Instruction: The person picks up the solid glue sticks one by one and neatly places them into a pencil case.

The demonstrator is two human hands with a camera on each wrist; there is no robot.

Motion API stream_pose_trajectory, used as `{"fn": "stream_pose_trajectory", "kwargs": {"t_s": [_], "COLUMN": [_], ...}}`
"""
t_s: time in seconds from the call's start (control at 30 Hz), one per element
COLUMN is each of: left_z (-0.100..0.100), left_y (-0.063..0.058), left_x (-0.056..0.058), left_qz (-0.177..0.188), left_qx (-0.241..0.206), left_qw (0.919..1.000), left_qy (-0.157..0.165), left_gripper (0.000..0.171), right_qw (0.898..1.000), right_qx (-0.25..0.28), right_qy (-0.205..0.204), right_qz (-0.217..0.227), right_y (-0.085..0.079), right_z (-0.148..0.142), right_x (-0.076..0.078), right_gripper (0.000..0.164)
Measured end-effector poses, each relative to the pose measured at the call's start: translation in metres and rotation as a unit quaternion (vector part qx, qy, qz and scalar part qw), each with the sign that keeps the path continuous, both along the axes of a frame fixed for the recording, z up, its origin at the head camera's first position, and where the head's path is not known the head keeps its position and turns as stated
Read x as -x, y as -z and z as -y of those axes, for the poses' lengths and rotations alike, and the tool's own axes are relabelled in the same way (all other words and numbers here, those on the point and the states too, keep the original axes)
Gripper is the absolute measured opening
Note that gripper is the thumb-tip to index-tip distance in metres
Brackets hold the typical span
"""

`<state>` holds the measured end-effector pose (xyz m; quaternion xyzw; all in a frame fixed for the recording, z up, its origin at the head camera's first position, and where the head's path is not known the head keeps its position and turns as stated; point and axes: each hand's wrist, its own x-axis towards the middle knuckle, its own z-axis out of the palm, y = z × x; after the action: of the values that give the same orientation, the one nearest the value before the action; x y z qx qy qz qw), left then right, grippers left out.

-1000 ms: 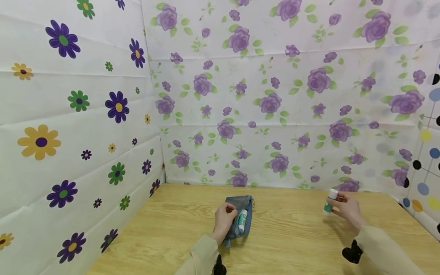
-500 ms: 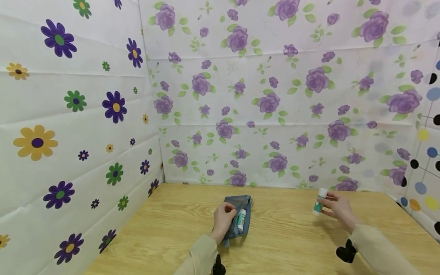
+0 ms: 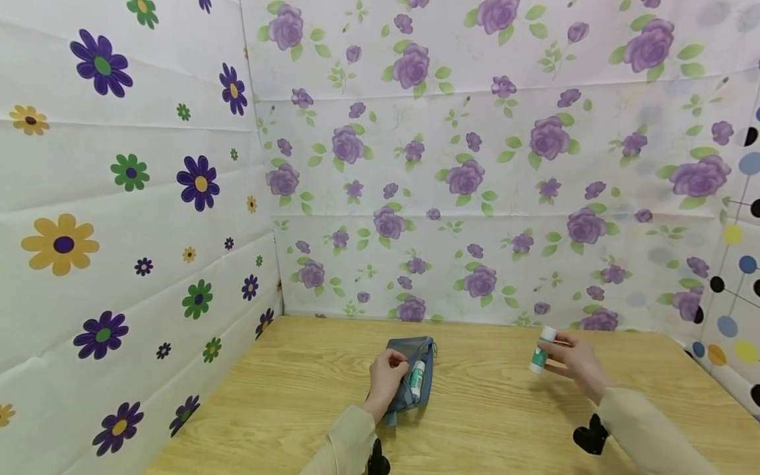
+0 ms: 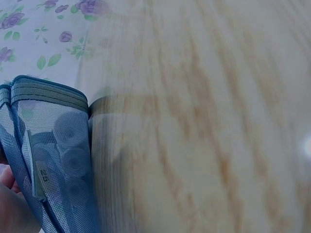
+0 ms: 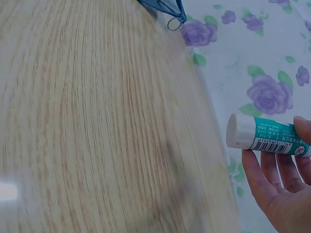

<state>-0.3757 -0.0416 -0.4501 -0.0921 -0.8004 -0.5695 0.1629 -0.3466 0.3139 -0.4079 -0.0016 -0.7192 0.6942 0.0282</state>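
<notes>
A blue mesh zipper pouch [image 3: 425, 396] lies open on the table, a green-and-white glue stick [image 3: 417, 380] showing in its opening. My left hand [image 3: 386, 381] pinches the pouch's left edge. Through the mesh in the left wrist view, several round ends [image 4: 75, 160] show faintly beside a tag [image 4: 41, 177] reading 25. Off to the right, my right hand [image 3: 578, 364] holds another glue stick [image 3: 543, 351] above the table, tilted, white cap up. The right wrist view shows this stick's barcode label [image 5: 274, 136] between thumb and fingers.
The light wood-grain table [image 3: 475, 409] runs back to a wall cloth with purple roses [image 3: 466, 178]. A cloth with daisies [image 3: 65, 244] hangs at the left, and a dotted cloth [image 3: 733, 323] at the right. Black wrist straps [image 3: 590, 435] sit below the cuffs.
My right hand has moved left with the glue stick, towards the pouch, and the stick now tilts more. My left hand and the pouch stay in place.
</notes>
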Motion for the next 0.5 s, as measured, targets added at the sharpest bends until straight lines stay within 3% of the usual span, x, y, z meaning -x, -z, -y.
{"fn": "stream_pose_trajectory", "kwargs": {"t_s": [0.5], "left_z": [0.001], "left_y": [-0.002], "left_x": [0.0], "left_qz": [0.004], "left_qx": [0.003], "left_qw": [1.0], "left_qy": [-0.004], "left_gripper": [0.005], "right_qw": [1.0], "right_qx": [-0.001], "right_qy": [-0.025], "right_qz": [0.01], "right_y": [-0.004], "right_z": [0.025], "right_x": [0.001], "right_gripper": [0.064]}}
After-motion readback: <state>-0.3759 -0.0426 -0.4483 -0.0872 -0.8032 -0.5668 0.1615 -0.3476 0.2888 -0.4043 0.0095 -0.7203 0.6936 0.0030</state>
